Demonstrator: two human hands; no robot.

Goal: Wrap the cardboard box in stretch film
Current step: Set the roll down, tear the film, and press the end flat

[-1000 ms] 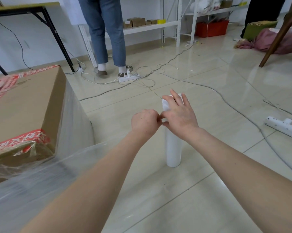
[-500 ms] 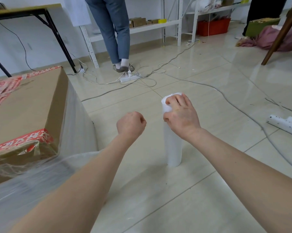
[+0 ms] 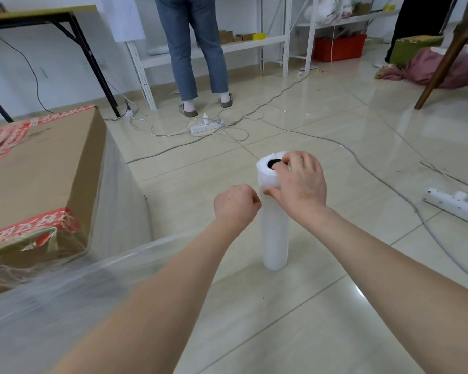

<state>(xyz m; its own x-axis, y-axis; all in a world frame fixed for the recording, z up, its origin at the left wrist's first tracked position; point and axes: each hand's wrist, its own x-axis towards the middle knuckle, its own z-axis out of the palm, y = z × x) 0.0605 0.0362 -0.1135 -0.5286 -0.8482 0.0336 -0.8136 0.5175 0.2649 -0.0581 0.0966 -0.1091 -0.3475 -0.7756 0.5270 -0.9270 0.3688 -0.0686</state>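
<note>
Item: roll of stretch film (image 3: 273, 233), white, standing upright on the tiled floor (image 3: 335, 306), well apart from the cardboard box (image 3: 41, 168) at left.

Right hand (image 3: 298, 184): resting over the top of the roll, fingertips (image 3: 286, 163) curling at the rim of the dark core hole, thumb pressing the roll's side. Grip: holding the roll at its top end.

Left hand (image 3: 235, 205): sitting just beside the roll, knuckles near the thumb of the right hand. Grip: closed to a narrow fist; whether it is pinching a film edge cannot be told.

Box: lying on the floor, red printed tape (image 3: 30, 225) showing along its near corner and across the top, a layer of film already clinging to its side. A loose sheet of film (image 3: 73, 290) is trailing from the near corner toward the camera, under the left forearm.

Other: another person standing at the shelving behind; a power strip (image 3: 205, 126) and cables (image 3: 383, 179) running across the floor.

Risks, as judged: the roll is standing tall on a small base, so a sideways pull could be tipping it. The trailing sheet could be bunching or sticking to itself if slack. Cables nearby could be catching a foot while circling the box.
</note>
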